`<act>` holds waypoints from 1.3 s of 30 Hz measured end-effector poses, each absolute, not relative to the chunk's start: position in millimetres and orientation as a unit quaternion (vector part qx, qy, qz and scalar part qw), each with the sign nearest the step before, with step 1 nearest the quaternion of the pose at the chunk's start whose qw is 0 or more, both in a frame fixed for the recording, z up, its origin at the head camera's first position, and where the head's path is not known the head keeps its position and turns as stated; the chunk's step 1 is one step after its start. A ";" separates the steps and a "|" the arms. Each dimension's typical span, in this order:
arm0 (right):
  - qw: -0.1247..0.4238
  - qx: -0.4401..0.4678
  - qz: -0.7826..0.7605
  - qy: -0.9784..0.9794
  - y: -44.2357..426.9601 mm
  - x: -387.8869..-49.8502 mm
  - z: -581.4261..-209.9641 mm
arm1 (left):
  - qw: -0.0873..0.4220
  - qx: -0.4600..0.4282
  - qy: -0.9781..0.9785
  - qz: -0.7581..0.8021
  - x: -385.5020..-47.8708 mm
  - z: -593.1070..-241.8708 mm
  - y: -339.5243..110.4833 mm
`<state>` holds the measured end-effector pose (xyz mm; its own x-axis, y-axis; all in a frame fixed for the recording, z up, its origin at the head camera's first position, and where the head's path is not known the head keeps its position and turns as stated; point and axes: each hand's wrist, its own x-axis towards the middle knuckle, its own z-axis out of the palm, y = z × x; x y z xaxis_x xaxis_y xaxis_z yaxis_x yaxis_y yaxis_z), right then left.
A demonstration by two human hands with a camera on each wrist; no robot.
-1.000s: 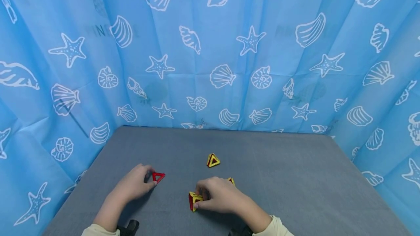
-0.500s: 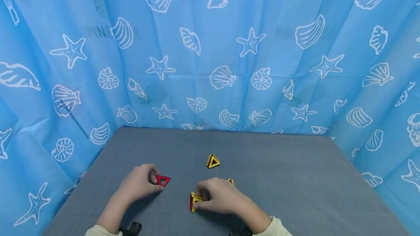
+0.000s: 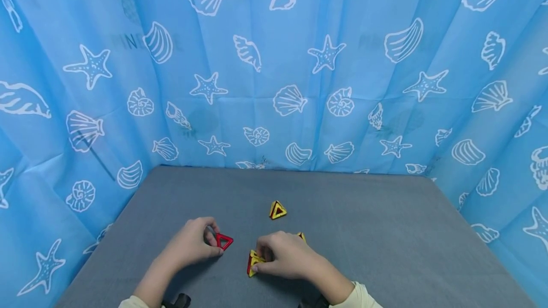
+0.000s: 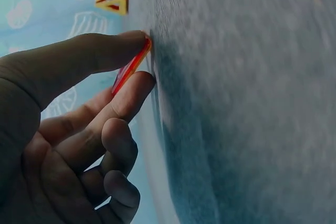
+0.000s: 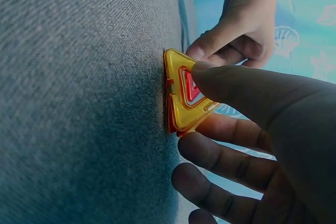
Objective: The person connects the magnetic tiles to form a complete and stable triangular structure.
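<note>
My left hand (image 3: 192, 244) pinches a red triangular magnetic tile (image 3: 225, 236) with a see-through centre between thumb and fingertips. In the left wrist view that tile (image 4: 133, 66) is seen nearly edge-on, close to the cloth. To its right, my right hand (image 3: 287, 256) holds a small yellow-and-red triangular tile piece (image 3: 253, 266) at the table surface. In the right wrist view the thumb lies on the yellow triangular face of this piece (image 5: 181, 116), and fingers are behind it. Its far side is hidden.
A yellow-and-red pyramid of tiles (image 3: 278, 210) stands farther back. Part of another yellow piece (image 3: 302, 236) shows behind the right hand. The table wears a grey cloth (image 3: 368, 232). A blue shell-print curtain (image 3: 265, 122) encloses the back and sides.
My left hand has moved right and slightly nearer, carrying the red triangular tile toward the right hand. The right hand has stayed almost still, with its yellow-and-red piece tilting slightly.
</note>
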<state>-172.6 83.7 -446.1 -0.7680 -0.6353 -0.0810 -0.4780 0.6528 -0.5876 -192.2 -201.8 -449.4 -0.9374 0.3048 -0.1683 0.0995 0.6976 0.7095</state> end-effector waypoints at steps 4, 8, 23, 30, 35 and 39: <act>0.145 -0.308 -0.278 0.898 83.3 -172.5 -446.6 | 0.148 0.124 0.908 0.372 -189.4 -450.3 -196.9; 0.147 -0.309 -0.279 0.897 83.2 -172.4 -446.6 | 0.155 0.128 0.905 0.374 -185.9 -449.6 -190.7; 0.147 -0.310 -0.285 0.895 83.7 -172.9 -446.2 | 0.162 0.152 0.909 0.352 -179.5 -448.4 -173.4; 0.138 -0.313 -0.281 0.897 83.4 -173.5 -445.5 | 0.165 0.159 0.913 0.339 -175.7 -446.0 -165.9; 0.138 -0.315 -0.281 0.896 83.2 -173.1 -446.8 | 0.170 0.176 0.903 0.354 -173.7 -446.5 -165.5; 0.142 -0.313 -0.283 0.895 83.4 -174.0 -447.5 | 0.183 0.193 0.893 0.365 -175.7 -447.8 -166.0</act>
